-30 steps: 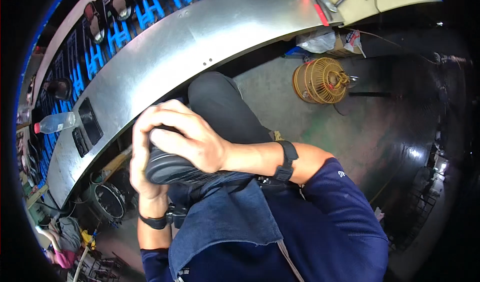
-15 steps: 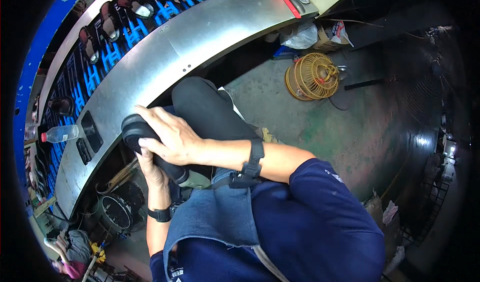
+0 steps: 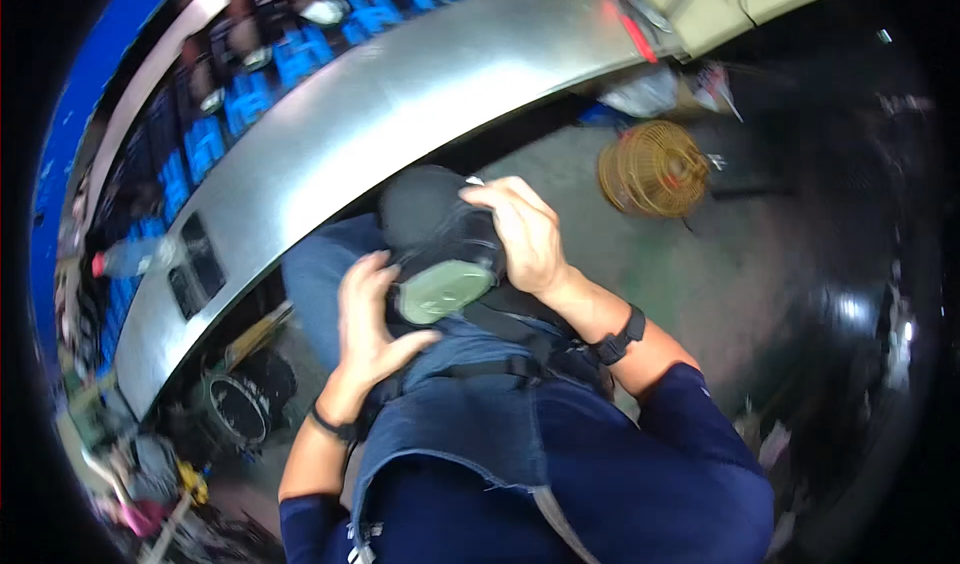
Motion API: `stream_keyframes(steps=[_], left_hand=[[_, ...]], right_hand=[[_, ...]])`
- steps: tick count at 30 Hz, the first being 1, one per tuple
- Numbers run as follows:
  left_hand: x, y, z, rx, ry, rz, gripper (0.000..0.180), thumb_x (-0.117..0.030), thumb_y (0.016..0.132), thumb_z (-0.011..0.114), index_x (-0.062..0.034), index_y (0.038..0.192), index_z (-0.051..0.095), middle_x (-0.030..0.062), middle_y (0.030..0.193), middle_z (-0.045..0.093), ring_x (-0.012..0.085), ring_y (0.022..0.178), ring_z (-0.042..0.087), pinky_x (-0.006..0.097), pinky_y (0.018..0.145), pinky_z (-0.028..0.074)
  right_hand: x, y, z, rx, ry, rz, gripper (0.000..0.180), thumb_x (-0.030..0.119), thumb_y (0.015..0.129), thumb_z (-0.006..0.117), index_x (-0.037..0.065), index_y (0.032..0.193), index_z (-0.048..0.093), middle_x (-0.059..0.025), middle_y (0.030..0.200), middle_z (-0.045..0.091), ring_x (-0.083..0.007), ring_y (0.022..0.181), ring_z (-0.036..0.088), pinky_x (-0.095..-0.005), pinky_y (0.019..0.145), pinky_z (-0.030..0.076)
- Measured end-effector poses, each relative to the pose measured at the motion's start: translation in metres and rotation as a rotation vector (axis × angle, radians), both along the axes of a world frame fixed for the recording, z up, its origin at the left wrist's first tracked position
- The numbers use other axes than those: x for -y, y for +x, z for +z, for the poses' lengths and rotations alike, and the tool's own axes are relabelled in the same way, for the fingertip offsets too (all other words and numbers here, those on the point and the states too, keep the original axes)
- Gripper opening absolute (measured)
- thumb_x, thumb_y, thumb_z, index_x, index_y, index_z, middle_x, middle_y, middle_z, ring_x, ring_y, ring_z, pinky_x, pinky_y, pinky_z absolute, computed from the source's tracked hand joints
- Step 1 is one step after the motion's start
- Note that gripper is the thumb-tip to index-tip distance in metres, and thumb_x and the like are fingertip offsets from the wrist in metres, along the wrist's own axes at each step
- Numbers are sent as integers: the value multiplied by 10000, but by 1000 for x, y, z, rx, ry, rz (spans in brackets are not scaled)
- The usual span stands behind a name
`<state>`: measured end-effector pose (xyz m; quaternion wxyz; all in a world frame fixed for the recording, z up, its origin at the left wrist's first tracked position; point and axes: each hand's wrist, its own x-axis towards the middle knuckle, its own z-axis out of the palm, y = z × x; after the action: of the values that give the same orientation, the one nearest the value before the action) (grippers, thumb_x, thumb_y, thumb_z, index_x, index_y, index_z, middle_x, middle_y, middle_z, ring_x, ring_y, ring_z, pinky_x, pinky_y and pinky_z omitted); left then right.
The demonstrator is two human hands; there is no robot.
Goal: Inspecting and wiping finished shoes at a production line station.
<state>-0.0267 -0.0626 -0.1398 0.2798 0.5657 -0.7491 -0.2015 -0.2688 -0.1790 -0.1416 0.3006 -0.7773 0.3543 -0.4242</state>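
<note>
A: What does that person have there?

B: It looks like a black shoe [image 3: 468, 248]. It is over the lap, in between the two hands. A pale green patch [image 3: 443, 294] on it faces up at us.

A: Is the left hand [image 3: 368, 326] holding on?

B: No, that one is open. The thumb sticks out one way and the fingers go up the other way. The fingertips are right by the shoe's left side, but it's too blurry to tell if they touch.

A: And the right hand [image 3: 525, 239]?

B: That one has hold of the shoe. Its fingers bend over the right side. I can't see the thumb.

A: I see a black band [image 3: 621, 337] on the right arm too.

B: Yes, and a blue apron [image 3: 470, 419] on the person's front. The long shiny table [image 3: 400, 89] is in front, with blue racks [image 3: 300, 56] behind it.

A: What's by the table's left end?

B: A clear bottle with a red cap [image 3: 140, 257]. Two dark flat things [image 3: 203, 254] are near it.

A: I like the round yellow cage [image 3: 655, 169]!

B: It's on the floor, off to the right.
</note>
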Motion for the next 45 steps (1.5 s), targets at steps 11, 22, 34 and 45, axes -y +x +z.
stream_keyframes(steps=[11,22,34,45], left_hand=[[67,102,-11,-923,203,614,703,-284,764,860,23,1297,518,100,1147,649,189,1050,620,359,951,496],[216,542,-106,-144,12,1155,404,-220,824,770,-18,1152,647,184,1088,694,390,949,665,445,850,536],[198,234,51,69,-699,144,710,-81,558,856,-8,1200,561,186,1158,623,417,1064,610,495,1005,447],[224,29,183,-167,-146,-4,426,-189,899,719,-26,1262,568,133,1209,613,239,1130,606,379,960,497]], right_hand=[[145,189,-4,214,878,309,655,537,1048,336,10,1390,522,-152,1311,577,-250,1116,585,-392,998,462],[281,509,-125,-271,160,210,391,307,992,575,-12,1214,613,-206,1130,662,-290,1053,645,-380,818,539],[175,302,21,540,1404,625,412,346,1012,561,6,1244,587,-96,1097,655,-205,1031,637,-359,830,542],[28,51,-11,1051,1358,870,881,672,905,525,-65,1381,455,-263,1218,616,-360,1046,676,-451,926,558]])
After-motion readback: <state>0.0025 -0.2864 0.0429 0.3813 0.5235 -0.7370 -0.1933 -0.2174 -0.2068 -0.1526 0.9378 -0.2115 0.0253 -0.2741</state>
